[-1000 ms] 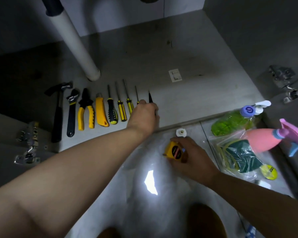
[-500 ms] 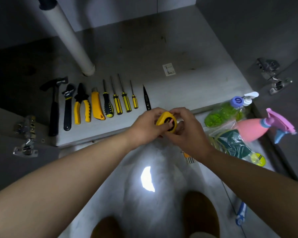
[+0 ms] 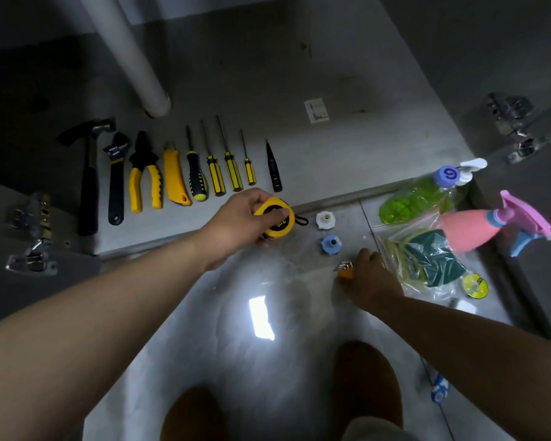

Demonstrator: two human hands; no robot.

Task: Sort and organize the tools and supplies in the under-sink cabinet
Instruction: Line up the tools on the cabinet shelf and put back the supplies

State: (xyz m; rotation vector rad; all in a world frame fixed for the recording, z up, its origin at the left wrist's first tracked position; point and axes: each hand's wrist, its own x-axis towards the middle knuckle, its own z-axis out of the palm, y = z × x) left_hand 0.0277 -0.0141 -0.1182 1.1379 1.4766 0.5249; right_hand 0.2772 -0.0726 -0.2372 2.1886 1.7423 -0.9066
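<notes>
My left hand (image 3: 242,214) grips a yellow tape measure (image 3: 275,219) just above the cabinet floor's front edge. My right hand (image 3: 368,276) rests on a small orange-handled hex key set (image 3: 344,268) lying on the tiled floor; whether its fingers close around it I cannot tell. On the cabinet floor (image 3: 347,160) a row of tools lies side by side: hammer (image 3: 88,173), adjustable wrench (image 3: 115,176), pliers (image 3: 143,176), yellow utility knife (image 3: 174,173), several screwdrivers (image 3: 215,170) and a thin black tool (image 3: 274,170).
A white drain pipe (image 3: 134,62) stands at the cabinet's back left. On the tiles lie a white fitting (image 3: 324,219), a blue fitting (image 3: 330,245), a green bottle (image 3: 417,195), a pink spray bottle (image 3: 490,230) and bagged sponges (image 3: 427,265). Door hinges (image 3: 34,237) flank both sides.
Both hands held the tape measure together; now only my left hand keeps it, and my right hand has dropped to the right onto the hex key set on the floor.
</notes>
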